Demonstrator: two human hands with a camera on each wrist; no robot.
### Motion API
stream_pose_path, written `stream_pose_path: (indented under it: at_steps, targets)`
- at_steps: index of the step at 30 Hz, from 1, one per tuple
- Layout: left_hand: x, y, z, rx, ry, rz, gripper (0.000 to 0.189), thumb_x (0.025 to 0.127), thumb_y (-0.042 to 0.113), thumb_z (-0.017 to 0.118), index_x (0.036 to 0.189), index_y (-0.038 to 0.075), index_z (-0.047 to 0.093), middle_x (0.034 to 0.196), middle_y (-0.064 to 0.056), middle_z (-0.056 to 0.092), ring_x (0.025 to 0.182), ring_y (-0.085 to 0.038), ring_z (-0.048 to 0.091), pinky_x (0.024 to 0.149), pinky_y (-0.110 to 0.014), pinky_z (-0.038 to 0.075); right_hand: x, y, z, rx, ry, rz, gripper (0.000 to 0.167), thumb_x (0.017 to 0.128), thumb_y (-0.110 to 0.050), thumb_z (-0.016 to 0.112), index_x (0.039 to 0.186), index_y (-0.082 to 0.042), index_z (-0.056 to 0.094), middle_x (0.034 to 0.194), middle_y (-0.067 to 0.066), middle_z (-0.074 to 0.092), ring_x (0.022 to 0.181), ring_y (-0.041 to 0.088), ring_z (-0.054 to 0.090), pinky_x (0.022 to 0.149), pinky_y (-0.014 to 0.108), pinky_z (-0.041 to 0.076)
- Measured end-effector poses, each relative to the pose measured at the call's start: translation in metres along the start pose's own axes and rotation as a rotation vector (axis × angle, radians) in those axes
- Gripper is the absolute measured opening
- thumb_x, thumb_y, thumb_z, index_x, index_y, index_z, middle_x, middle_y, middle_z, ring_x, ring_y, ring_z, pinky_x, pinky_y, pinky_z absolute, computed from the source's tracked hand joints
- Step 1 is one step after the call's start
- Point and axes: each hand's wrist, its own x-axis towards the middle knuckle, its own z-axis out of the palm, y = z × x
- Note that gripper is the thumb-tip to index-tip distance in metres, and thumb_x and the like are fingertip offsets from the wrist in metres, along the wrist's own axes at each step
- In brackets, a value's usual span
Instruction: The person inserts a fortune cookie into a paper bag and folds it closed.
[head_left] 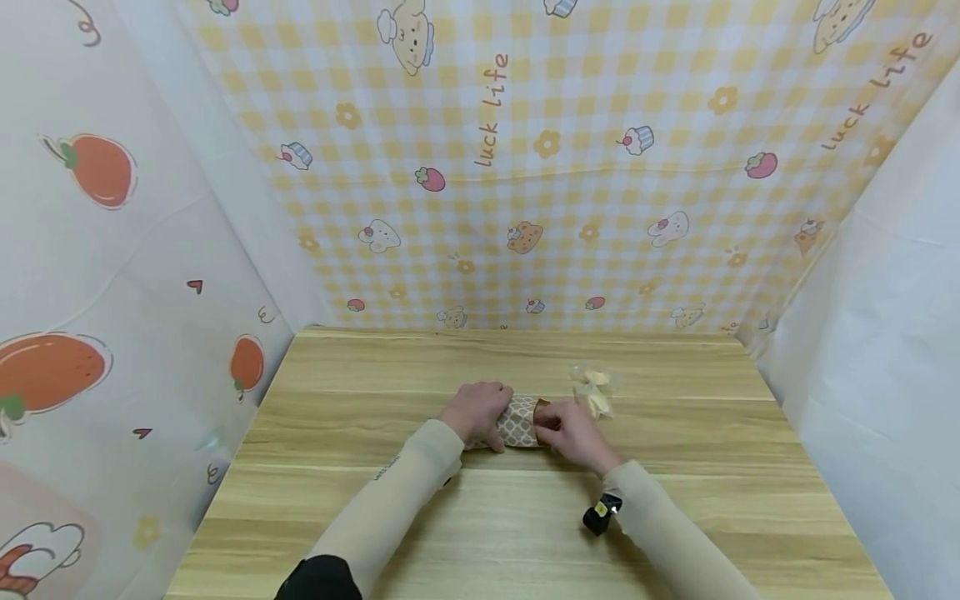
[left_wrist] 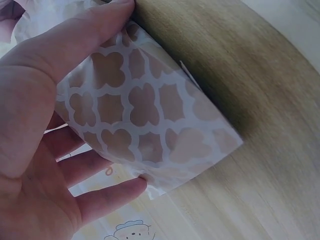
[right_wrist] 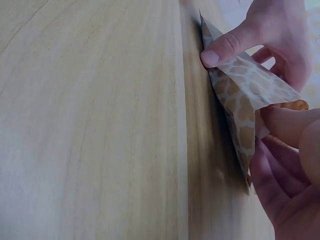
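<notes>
A paper bag (head_left: 517, 422) with a brown-and-white lattice print lies on its side on the table. My left hand (head_left: 480, 412) grips it from the left; in the left wrist view the thumb lies over the bag (left_wrist: 150, 110) and the fingers come round its other side. At the bag's right end, my right hand (head_left: 572, 433) has its fingers curled at the mouth, pinching about its edge. Something brown (right_wrist: 295, 105) shows at that mouth beside the thumb; its kind is unclear. The inside is mostly hidden by the right hand.
Small clear packets (head_left: 596, 392) with pale yellow pieces lie just behind the right hand. The wood-grain table (head_left: 510, 533) ends against a yellow checked cloth (head_left: 517, 200) at the back. White cloths hang at left and right.
</notes>
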Motion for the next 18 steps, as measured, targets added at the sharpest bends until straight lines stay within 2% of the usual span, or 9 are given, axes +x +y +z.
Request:
stream_pose_path:
  at_steps: [5, 9, 18]
  targets:
    - [-0.001, 0.001, -0.001, 0.005, 0.003, 0.003, 0.065, 0.071, 0.044, 0.097, 0.117, 0.015, 0.060, 0.107, 0.001, 0.065, 0.096, -0.017, 0.064, 0.087, -0.037, 0.056, 0.002, 0.003, 0.003, 0.057, -0.004, 0.005, 0.009, 0.088, 0.001, 0.077, 0.086, -0.008, 0.075, 0.081, -0.003, 0.071, 0.073, 0.003, 0.063, 0.067, 0.024, 0.056]
    - [0.000, 0.001, 0.000, 0.001, 0.004, 0.002, 0.066, 0.070, 0.043, 0.098, 0.117, 0.016, 0.060, 0.108, 0.001, 0.065, 0.097, -0.017, 0.064, 0.089, -0.037, 0.056, 0.005, 0.004, 0.004, 0.025, -0.024, -0.030, 0.016, 0.085, 0.002, 0.077, 0.079, -0.011, 0.070, 0.078, -0.006, 0.064, 0.071, 0.003, 0.056, 0.065, 0.024, 0.052]
    - [0.003, 0.001, 0.002, 0.008, 0.001, -0.002, 0.068, 0.069, 0.045, 0.098, 0.118, 0.016, 0.060, 0.112, 0.001, 0.067, 0.100, -0.017, 0.064, 0.091, -0.037, 0.056, 0.009, 0.013, 0.002, 0.007, -0.101, -0.066, 0.017, 0.090, -0.001, 0.076, 0.084, -0.017, 0.072, 0.086, -0.008, 0.061, 0.076, 0.004, 0.056, 0.068, 0.024, 0.052]
